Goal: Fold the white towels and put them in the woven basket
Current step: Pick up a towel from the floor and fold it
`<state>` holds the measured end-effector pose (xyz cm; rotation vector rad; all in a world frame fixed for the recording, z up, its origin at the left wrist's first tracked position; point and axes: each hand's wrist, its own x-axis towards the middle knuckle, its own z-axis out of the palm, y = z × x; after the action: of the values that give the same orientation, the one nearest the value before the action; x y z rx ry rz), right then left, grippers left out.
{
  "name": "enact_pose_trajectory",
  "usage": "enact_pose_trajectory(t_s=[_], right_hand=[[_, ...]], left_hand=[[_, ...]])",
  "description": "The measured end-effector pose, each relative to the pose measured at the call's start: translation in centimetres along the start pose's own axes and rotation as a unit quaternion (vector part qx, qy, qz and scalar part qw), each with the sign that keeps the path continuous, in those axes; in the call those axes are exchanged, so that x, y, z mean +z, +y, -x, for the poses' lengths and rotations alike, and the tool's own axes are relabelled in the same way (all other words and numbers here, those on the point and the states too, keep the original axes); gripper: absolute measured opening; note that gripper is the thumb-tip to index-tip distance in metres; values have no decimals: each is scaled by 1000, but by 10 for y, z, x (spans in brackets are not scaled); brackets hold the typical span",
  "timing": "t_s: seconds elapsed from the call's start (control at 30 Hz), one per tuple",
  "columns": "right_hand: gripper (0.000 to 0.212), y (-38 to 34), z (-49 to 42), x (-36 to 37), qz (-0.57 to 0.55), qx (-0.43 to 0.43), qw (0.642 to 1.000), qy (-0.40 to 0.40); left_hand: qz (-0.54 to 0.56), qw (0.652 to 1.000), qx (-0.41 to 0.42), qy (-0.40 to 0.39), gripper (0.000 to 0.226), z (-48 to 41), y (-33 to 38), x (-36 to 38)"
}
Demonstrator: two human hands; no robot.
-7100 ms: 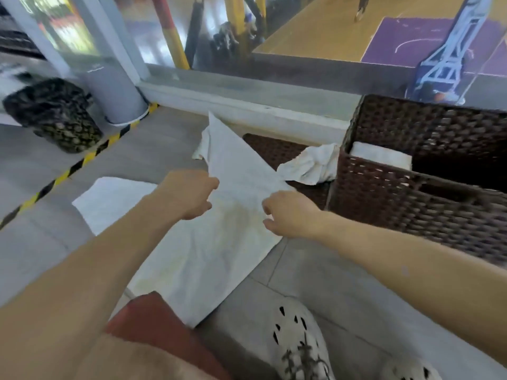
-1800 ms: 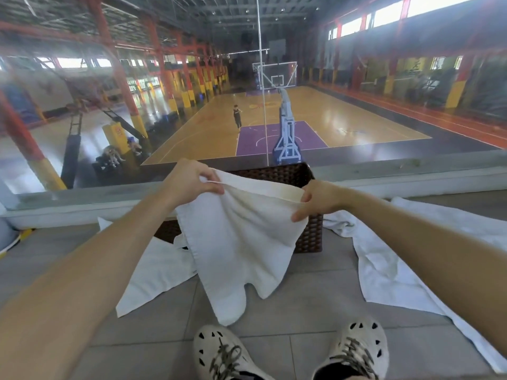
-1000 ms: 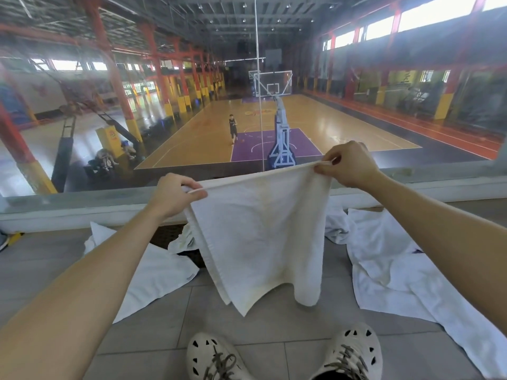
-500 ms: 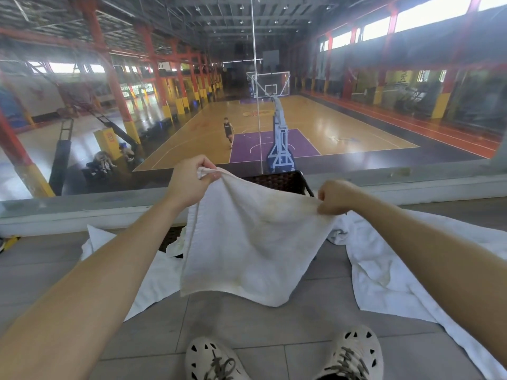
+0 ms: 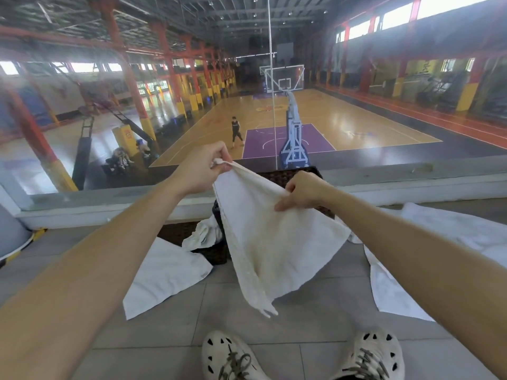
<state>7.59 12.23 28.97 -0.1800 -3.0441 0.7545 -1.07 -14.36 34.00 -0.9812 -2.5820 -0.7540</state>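
Above the tiled floor [image 5: 315, 325], from the head camera, both hands hold one white towel [image 5: 274, 242] up in the air. The left hand [image 5: 203, 167] is the higher one and pinches an upper corner between thumb and curled fingers. The right hand [image 5: 301, 192], lower and nearer, grips the top edge with its fingers curled round the cloth. The towel sags between the two and hangs to a point just above the shoes [image 5: 230, 357]. Behind it stands the woven basket [image 5: 285, 175], mostly hidden, against the ledge under the glass. A crumpled towel [image 5: 203, 234] lies at the basket's left side, a flat towel [image 5: 164, 272] on the floor further left, and a spread towel [image 5: 452, 234] on the right.
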Motion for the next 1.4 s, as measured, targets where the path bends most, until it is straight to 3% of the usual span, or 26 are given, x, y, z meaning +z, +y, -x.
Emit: enact_pose_trajectory(t_s=[0.2,0.3,0.43,0.57,0.67,0.73,0.77,0.9,1.0,1.07,1.2,1.4], right_hand=[[51,-30,3,-28,10,57,994,-88],[48,-35,4,-36,71,71,992,-79],[46,-33,4,-38,85,87,993,-8],[32,-35,12,-34,-50,110,993,3],[12,-42,18,-26,-234,140,962,25],[17,-45,17,-25,-319,159,934,31],[18,-45,17,-26,-348,163,923,31],[20,-46,19,-33,-409,170,895,48],[23,-47,19,-35,-429,176,884,61],[23,-46,19,-37,-444,177,876,68],[27,-46,26,-39,-458,181,868,60],[36,-30,45,-43,-393,186,900,17]], left_hand=[[34,999,-9,31,25,11,-2,-4],[34,998,1,50,20,14,-8,-5],[51,996,-15,72,45,17,-22,-2],[24,997,-24,72,36,21,-23,6],[27,995,-40,90,31,29,-18,21],[53,994,-45,85,17,41,-11,33],[70,994,-44,72,21,48,-7,37],[177,983,-48,6,76,76,11,53],[155,987,-44,-21,91,82,19,67],[119,991,-58,9,73,79,20,77],[196,971,-113,80,18,68,26,80],[263,942,-199,67,24,51,34,62]])
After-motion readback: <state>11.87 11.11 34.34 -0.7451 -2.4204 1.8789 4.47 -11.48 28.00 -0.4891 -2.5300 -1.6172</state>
